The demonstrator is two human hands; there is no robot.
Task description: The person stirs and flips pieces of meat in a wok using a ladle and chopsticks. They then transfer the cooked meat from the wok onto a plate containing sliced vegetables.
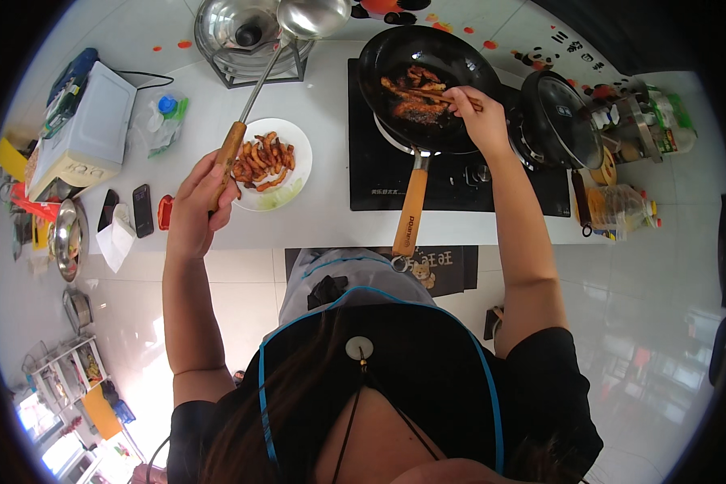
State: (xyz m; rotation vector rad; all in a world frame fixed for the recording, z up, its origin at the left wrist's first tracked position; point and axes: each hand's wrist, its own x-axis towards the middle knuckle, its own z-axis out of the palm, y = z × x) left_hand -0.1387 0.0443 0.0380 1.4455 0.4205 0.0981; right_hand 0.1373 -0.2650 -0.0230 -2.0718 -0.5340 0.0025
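Observation:
My left hand (201,195) grips the wooden handle of a steel ladle (259,91), raised over the left part of the counter with its bowl towards the wall. Just right of that hand is a white plate (299,142) heaped with browned fried strips (269,158), which look like meat. Wooden chopsticks (460,98) are in my right hand (479,118), their tips among dark fried pieces (420,109) in a black wok (378,66). The wok sits on the left burner of a black gas hob (369,181), its wooden handle (411,212) pointing towards me.
A lidded black pan (556,121) stands on the right burner, oil bottles (623,206) beside it. Behind the ladle, a glass lid (233,27) leans in a metal rack (257,75). Left are a phone (143,210), a red pepper piece (165,212), plastic bag (160,130) and white appliance (94,121).

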